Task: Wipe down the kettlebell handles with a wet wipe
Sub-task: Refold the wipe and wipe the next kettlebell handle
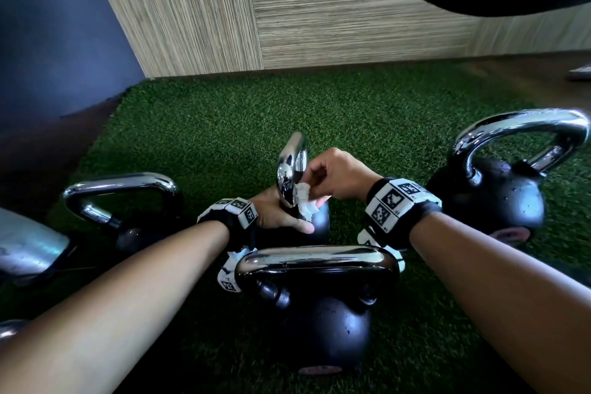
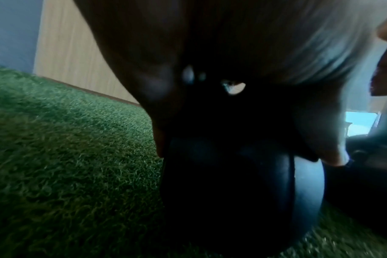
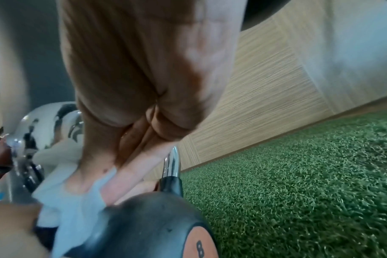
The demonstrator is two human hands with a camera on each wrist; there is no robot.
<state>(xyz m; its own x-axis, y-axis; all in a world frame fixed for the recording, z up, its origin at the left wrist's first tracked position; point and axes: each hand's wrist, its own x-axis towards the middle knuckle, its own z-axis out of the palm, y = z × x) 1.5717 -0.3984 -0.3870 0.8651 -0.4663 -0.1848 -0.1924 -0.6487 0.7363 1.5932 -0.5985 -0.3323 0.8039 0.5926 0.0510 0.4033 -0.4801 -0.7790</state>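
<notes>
A small black kettlebell [image 1: 318, 222] stands mid-turf, its chrome handle [image 1: 292, 166] edge-on to me. My left hand [image 1: 278, 217] grips it at the foot of the handle, thumb lying across the ball; the left wrist view shows the dark ball [image 2: 227, 192] under the fingers. My right hand [image 1: 315, 189] pinches a crumpled white wet wipe [image 1: 305, 203] against the handle's lower right side. In the right wrist view the wipe [image 3: 73, 200] hangs from the fingers [image 3: 132, 165] above the ball [image 3: 148, 227], which bears an orange label marked 8.
A larger kettlebell [image 1: 323, 329] stands close in front of me between my forearms, another at the left [image 1: 121, 195], another at the right [image 1: 492, 201], and a grey one [image 1: 25, 243] at the far left. Green turf [image 1: 240, 115] runs to a wood-grain wall [image 1: 319, 9].
</notes>
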